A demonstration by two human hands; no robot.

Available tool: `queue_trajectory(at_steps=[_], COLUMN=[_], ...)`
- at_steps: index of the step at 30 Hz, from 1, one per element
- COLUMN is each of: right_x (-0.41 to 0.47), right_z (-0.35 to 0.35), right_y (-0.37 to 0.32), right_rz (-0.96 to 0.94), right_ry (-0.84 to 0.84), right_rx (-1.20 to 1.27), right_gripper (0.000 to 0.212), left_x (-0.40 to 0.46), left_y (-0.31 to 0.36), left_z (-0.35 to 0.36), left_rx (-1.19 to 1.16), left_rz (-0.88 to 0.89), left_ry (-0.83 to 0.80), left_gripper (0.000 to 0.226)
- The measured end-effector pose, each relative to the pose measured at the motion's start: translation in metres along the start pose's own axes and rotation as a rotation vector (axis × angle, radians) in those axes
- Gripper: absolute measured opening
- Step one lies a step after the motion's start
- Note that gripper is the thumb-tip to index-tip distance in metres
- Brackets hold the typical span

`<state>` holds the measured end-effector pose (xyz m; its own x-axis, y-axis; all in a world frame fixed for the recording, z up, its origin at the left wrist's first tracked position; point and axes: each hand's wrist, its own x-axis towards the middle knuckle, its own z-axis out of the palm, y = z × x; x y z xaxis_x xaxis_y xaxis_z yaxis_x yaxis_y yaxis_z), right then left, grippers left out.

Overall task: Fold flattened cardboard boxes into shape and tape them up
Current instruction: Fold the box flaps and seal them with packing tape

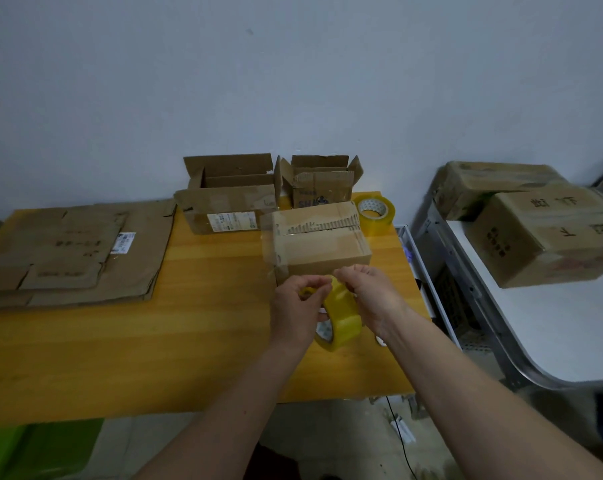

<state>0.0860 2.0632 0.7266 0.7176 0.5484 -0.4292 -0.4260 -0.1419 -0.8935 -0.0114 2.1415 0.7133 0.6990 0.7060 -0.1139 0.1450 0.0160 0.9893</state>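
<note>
Pinching the yellow roll of clear packing tape (340,318) at lower centre, left hand (295,308) and right hand (374,299) curl their fingers round it. Just above stands the small closed brown cardboard box (319,242), with a loose clear tape strip (270,244) at its left edge. I would tear that strip cleanly and press it flat over the seam.

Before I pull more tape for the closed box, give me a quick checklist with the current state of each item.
1. Tape roll gripped: ok, left hand and right hand both hold it.
2. Free tape end found: cannot tell, fingers cover it.
3. Closed box within reach: ok, just beyond the hands.
4. Top seam taped: ok, a clear strip lies along it, hanging off the left side.
5. Spare roll: ok, on the table right of the box.
</note>
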Motion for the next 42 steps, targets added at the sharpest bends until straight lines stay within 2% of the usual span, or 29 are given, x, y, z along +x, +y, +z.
queue_trajectory(at_steps=[5,7,9,11,13,14,15,17,20,21,23,25,26,28,30,32,34,37,40,42], right_x=[0.001,0.000,0.002,0.001,-0.001,-0.001,-0.001,0.001,0.002,0.001,0.002,0.004,0.006,0.013,0.021,0.026,0.030,0.035,0.041,0.048], right_z=[0.002,0.003,-0.005,-0.015,-0.019,-0.020,-0.020,-0.023,-0.030,-0.033,-0.042,-0.054,-0.060,-0.073,-0.087,-0.100,-0.111,-0.122,-0.124,-0.117], right_y=[0.000,0.002,0.003,0.000,-0.001,0.001,0.000,0.002,0.003,0.004,0.007,0.009,0.011,0.019,0.033,0.048,0.062,0.083,0.092,0.088], right_rz=[-0.035,-0.052,-0.075,-0.156,-0.234,-0.243,-0.231,-0.174,-0.117,-0.085,0.006,0.064,0.073,0.045,-0.015,-0.066,-0.070,-0.014,0.045,0.044], right_ry=[0.082,0.109,0.111,-0.058,-0.196,-0.174,-0.115,-0.011,-0.004,-0.016,-0.037,-0.033,-0.020,0.038,0.110,0.153,0.185,0.189,0.117,0.115], right_rx=[-0.136,-0.175,-0.138,-0.175,-0.360,-0.419,-0.399,-0.294,-0.158,-0.129,-0.166,-0.260,-0.297,-0.437,-0.704,-0.927,-1.074,-1.228,-1.255,-1.191], right_gripper=[0.022,0.008,0.028,0.043,0.031,0.020,0.012,0.015,0.008,0.012,0.047,0.062,0.064,0.065,0.065,0.066,0.070,0.061,0.051,0.056], left_x=[0.005,0.008,0.011,0.012,0.012,0.012,0.012,0.013,0.016,0.018,0.019,0.019,0.019,0.023,0.035,0.053,0.072,0.092,0.094,0.085], left_y=[0.003,0.005,0.005,0.004,0.005,0.005,0.005,0.005,0.001,-0.002,-0.007,-0.012,-0.012,-0.012,-0.012,-0.012,-0.015,-0.021,-0.024,-0.022], left_z=[0.004,0.003,0.001,0.000,0.001,0.002,0.004,0.009,0.017,0.021,0.027,0.035,0.039,0.041,0.038,0.030,0.019,0.001,-0.003,0.004], left_rx=[0.041,0.071,0.123,0.109,0.099,0.093,0.076,0.038,0.070,0.063,0.031,0.042,0.098,0.396,0.720,0.921,1.132,1.381,1.547,1.627], left_rz=[-0.034,-0.060,-0.097,-0.124,-0.134,-0.136,-0.140,-0.138,-0.138,-0.155,-0.199,-0.219,-0.191,-0.015,0.221,0.372,0.340,0.141,0.038,0.020], left_ry=[0.088,0.127,0.158,0.129,0.094,0.085,0.077,0.052,0.049,0.054,0.052,0.010,-0.018,-0.053,-0.026,-0.030,-0.112,-0.282,-0.377,-0.386], left_gripper=[0.010,0.010,0.008,0.011,0.009,0.008,0.007,0.006,0.007,0.008,0.011,0.015,0.016,0.022,0.027,0.030,0.046,0.066,0.078,0.080])
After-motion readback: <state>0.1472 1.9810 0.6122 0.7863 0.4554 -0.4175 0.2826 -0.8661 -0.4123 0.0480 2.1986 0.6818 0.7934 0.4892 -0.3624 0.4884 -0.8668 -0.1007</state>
